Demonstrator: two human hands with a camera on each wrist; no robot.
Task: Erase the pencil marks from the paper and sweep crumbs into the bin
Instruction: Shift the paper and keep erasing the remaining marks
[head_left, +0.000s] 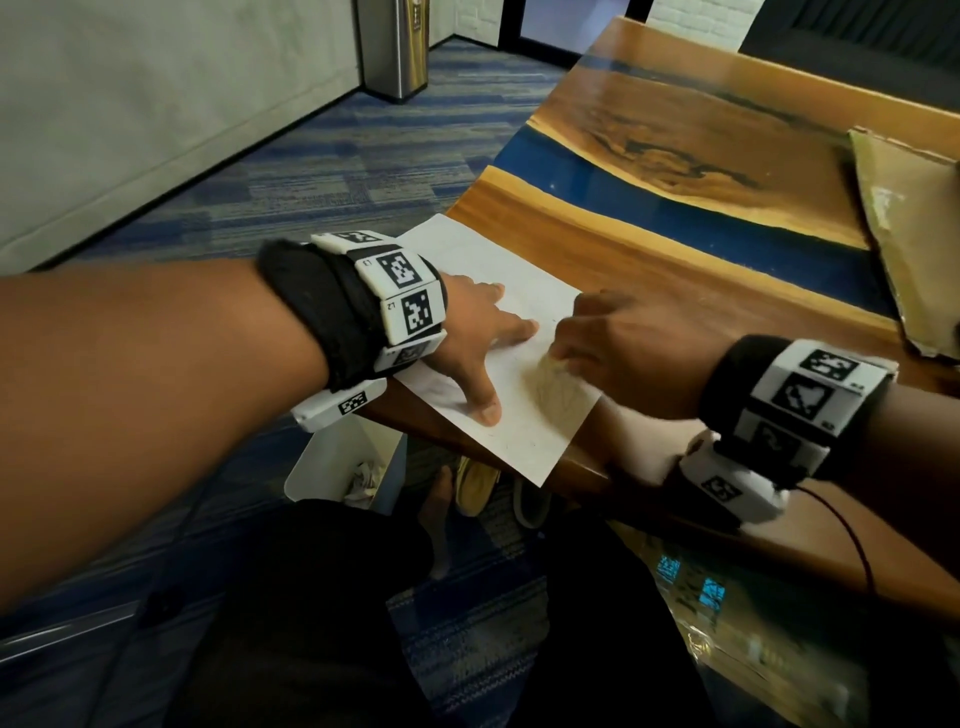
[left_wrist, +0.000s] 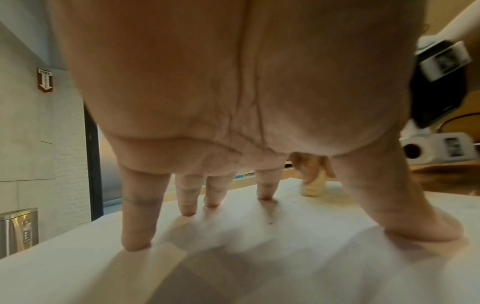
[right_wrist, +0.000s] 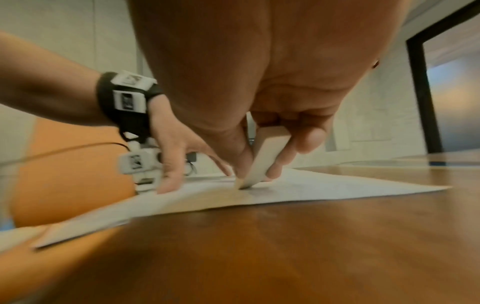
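Observation:
A white sheet of paper (head_left: 498, 270) lies at the corner of the wooden table (head_left: 649, 270), its near corner hanging past the edge. My left hand (head_left: 478, 338) presses flat on the paper with fingers spread; its fingertips (left_wrist: 136, 244) touch the sheet (left_wrist: 259, 257). My right hand (head_left: 613, 343) pinches a white eraser (right_wrist: 267, 152) between thumb and fingers, its lower end on the paper (right_wrist: 324, 189). Faint pencil marks (head_left: 558, 389) show below the eraser. In the left wrist view the eraser (left_wrist: 313, 188) stands past my index finger.
A white bin (head_left: 332, 462) with crumpled paper inside stands on the carpet below the table's corner. A flattened cardboard piece (head_left: 914, 234) lies on the table at the right. A steel bin (head_left: 395, 47) stands by the far wall. Shoes (head_left: 475, 486) lie under the table.

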